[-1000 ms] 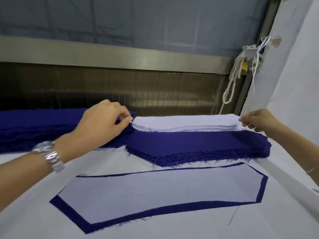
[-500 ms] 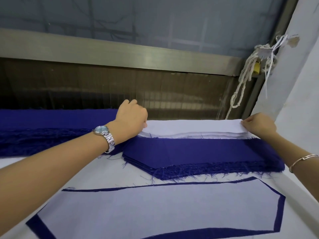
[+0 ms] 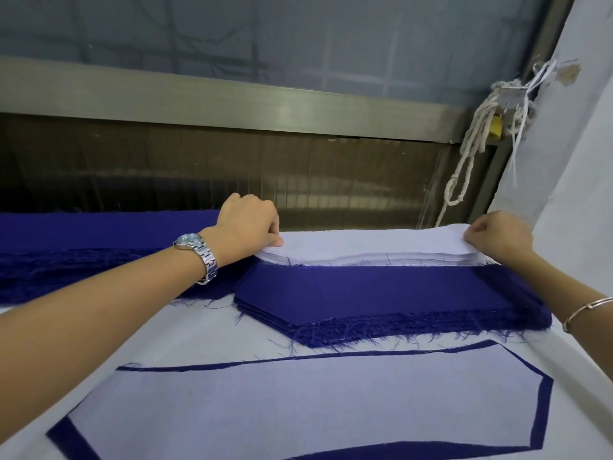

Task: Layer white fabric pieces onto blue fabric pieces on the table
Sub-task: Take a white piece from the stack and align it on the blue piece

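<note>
– White piece point(image 3: 298, 403) nearest, lying flat on a blue piece point(image 3: 544, 403). Blue border shows on all the sides in view. That pair looks done.

– Table point(image 3: 199, 330)?

– White cloth cover. Loose blue threads lie on it in front of the blue stack point(image 3: 381, 293).

– Stack condition?

– Many plies, with a badly frayed front edge. A top blue ply is bare, ready for a white one. The white stack point(image 3: 365, 247) is at its back edge; I can't tell whether it sits on the blue or just behind it.

– Hands?

– Both are on the white stack, one at each end. Left hand point(image 3: 245, 224), wearing a watch point(image 3: 195, 252): fingers curled, thumb and fingertips pinching the left end of the top layers. Right hand point(image 3: 497, 237), with a bracelet point(image 3: 587, 310) on the wrist: fingers curled, pinching the right end, which is lifted slightly.

– Ply count in the pinch?

– Can't tell. That's risk one: thin plies cling, so two may come up as one, and the counts then drift.

– Others?

– White frayed threads hang over the blue. A snag on lift would drag lower plies and skew the stack. The piece is long and limp, so uneven tension between the hands would make it sag or fold mid-span and land creased. If it's set down off-centre, the border goes uneven against the near pair.

– Behind?

– A second, longer blue pile point(image 3: 83, 240) far left. A metal rail point(image 3: 232, 104), with a knotted rope point(image 3: 471, 144) at the right post. Neither is in the path.
</note>
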